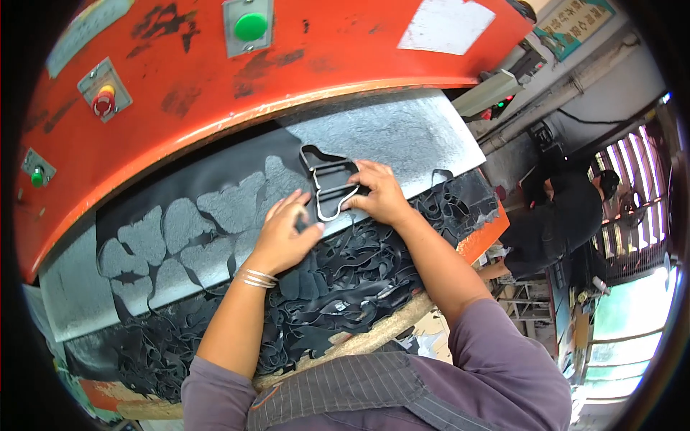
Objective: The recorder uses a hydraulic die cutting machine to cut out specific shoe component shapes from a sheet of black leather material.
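My right hand (383, 195) grips the right side of a metal cutting die (335, 192), an open curved outline with crossbars. The die stands on a black leather-like sheet (208, 164) at the sheet's right end. Just left of the die is my left hand (282, 235), its fingers apart and the fingertips low over the sheet. Its thumb is slightly blurred, and I see nothing held in it. Rounded cut-outs left of my hands let the grey cutting bed (374, 129) show through the sheet.
An orange machine head (172, 93) spans the far side, with a green button (250, 26) and a red knob (104, 101). Black offcuts (345, 276) heap along the bed's near edge, behind a wooden rail (381, 332). A person in black (560, 212) is at the right.
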{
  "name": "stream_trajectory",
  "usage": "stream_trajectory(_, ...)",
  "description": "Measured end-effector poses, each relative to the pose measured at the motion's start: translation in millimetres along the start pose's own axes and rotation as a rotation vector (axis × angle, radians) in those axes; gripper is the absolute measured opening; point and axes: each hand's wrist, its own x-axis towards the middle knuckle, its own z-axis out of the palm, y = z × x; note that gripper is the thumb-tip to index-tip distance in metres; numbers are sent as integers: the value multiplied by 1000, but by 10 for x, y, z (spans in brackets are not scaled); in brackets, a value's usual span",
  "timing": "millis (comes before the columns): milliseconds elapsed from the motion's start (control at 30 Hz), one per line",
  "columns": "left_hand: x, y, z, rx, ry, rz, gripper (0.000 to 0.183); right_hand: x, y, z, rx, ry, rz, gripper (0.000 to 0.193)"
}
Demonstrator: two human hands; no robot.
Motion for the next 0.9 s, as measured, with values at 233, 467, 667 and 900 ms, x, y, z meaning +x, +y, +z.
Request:
stream_trajectory(233, -312, 431, -746, -1041, 380, -337, 32, -779, -823, -316, 195, -182, -191, 43)
stream_trajectory(467, -840, 444, -1104, -1564, 341, -180, 31, -1072, -899, -471, 323, -131, -87, 48)
stream_trajectory(667, -1225, 825, -668, -1925, 209, -245, 41, -1245, 400, -1274, -308, 237, 519, 57)
stream_trajectory(900, -1719, 1260, 86, -1837, -325, -425, 51, -1557, 960, -1243, -281, 128, 633, 58)
